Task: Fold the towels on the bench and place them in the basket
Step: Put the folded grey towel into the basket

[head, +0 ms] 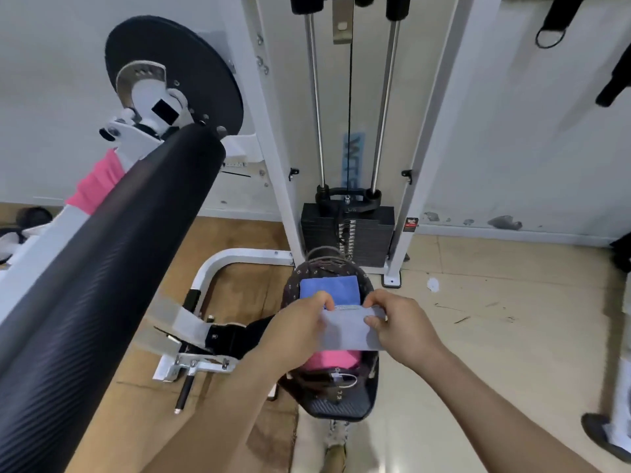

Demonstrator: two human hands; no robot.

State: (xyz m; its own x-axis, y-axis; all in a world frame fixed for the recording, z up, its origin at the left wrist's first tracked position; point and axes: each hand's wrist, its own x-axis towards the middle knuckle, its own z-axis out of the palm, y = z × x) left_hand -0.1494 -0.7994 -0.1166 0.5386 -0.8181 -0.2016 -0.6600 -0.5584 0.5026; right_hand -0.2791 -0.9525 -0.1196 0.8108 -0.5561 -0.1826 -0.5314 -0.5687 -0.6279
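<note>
A folded grey towel (353, 327) is held flat over the dark patterned basket (292, 291), which stands on a black seat. My left hand (300, 322) grips the towel's left edge and my right hand (401, 322) grips its right edge. Inside the basket, a folded blue towel (336, 290) lies at the far side and a folded pink towel (336, 360) shows under the grey one at the near side. Another pink towel (97, 184) hangs over the white machine frame at the left, partly hidden behind the black roller pad.
A big black roller pad (102, 285) slants across the left. Behind the basket stands a white cable machine with a black weight stack (348, 233). A person's shoe (602, 435) is at the right edge. My own shoe (334, 455) is below the seat.
</note>
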